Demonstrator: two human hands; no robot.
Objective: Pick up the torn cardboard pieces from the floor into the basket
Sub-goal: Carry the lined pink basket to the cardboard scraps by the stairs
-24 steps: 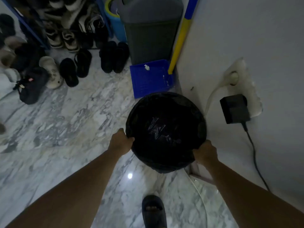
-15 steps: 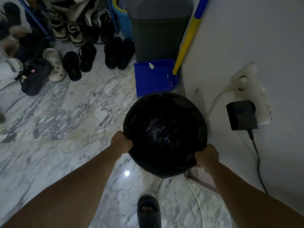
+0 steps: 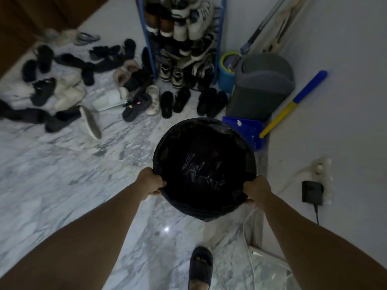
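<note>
**Two hands, one lined basket, no cardboard in sight**

Two bare forearms reach out from six o'clock, above a dark slipper (image 3: 200, 266) planted on the marble floor (image 3: 62, 185). The left hand (image 3: 151, 181) is clamped on the rim at about eight o'clock, the right hand (image 3: 256, 190) at about four; both are curled tight around the edge, fingers tucked under, thumbs over the black liner. The basket (image 3: 204, 164) hangs level between them at dead centre, clear of the floor, and I see only crinkled liner inside. To do this well, I reckon, carry it flat, keep the liner pinched against the rim so it doesn't slip in, and set it down near the scraps. Beyond, at one o'clock, a blue dustpan (image 3: 249, 130) leans by a grey bin (image 3: 261, 88); at eleven, scattered shoes (image 3: 109, 99). No torn cardboard shows anywhere.
</note>
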